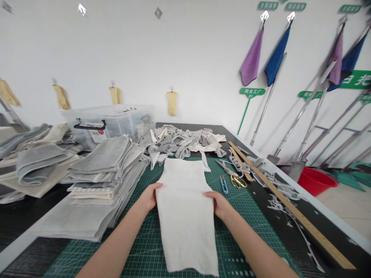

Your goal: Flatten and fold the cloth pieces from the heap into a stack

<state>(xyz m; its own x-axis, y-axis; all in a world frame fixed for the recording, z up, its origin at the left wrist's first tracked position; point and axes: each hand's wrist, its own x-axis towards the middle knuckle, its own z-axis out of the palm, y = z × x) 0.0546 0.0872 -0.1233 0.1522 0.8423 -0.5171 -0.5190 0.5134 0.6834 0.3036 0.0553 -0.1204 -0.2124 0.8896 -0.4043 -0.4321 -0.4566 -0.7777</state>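
A long off-white piece of fabric (185, 220) extends lengthwise in front of me over the green cutting mat (240, 220). My left hand (150, 196) grips its left edge, thumb on top and the other fingers hidden underneath. On the opposite edge, my right hand (218, 204) pinches the cloth the same way. Blue thread snips (223, 184) lie on the mat to the right of the cloth. Beyond them are gold-handled scissors (238, 181).
Folded grey and cream cloths (98, 166) are stacked at left, before a clear plastic box (116, 121). A heap of fabric scraps (185, 141) lies at the back. Along the right side runs a long wooden ruler (290, 204); a red bucket (317, 181) stands beyond the table edge.
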